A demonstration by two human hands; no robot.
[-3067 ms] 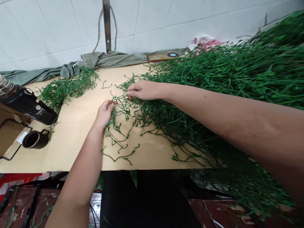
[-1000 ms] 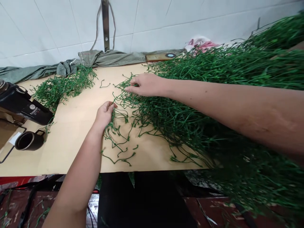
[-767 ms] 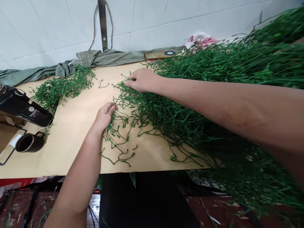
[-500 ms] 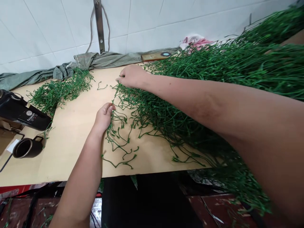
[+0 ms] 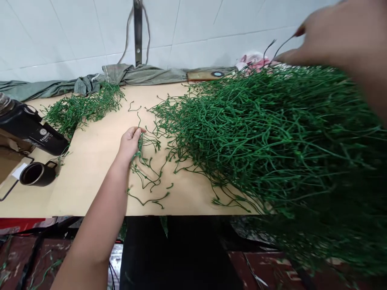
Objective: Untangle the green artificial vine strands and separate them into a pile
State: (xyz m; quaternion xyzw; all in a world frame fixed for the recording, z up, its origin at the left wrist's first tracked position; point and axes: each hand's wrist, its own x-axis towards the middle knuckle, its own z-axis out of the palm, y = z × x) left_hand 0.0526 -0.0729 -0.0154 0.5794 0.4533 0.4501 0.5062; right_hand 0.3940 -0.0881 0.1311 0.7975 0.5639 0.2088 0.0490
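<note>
My left hand (image 5: 130,141) rests on the cardboard, its thumb and fingers closed on a few thin green plastic-looking stems (image 5: 140,148). One stem pokes up above the fingertips, and others trail down below the hand. At the upper right, my right hand (image 5: 329,38) is over the far side of a large heap of green stems (image 5: 242,121). Its thumb and forefinger are apart, and a single thin stem (image 5: 282,45) rises between them. The hand is blurred; whether the stem touches a fingertip is hard to see.
A smaller pile of stems (image 5: 87,106) lies at the back left. A black flask (image 5: 33,129) and a dark mug (image 5: 38,174) stand at the left. Rolled grey-green cloth (image 5: 151,75) and a phone-like object (image 5: 205,75) line the wall. Loose stems (image 5: 148,201) lie near the front edge.
My right hand has swung from just above my left hand to the upper right, over the heap. My left hand stays nearly in place, still holding stems. The view has shifted slightly.
</note>
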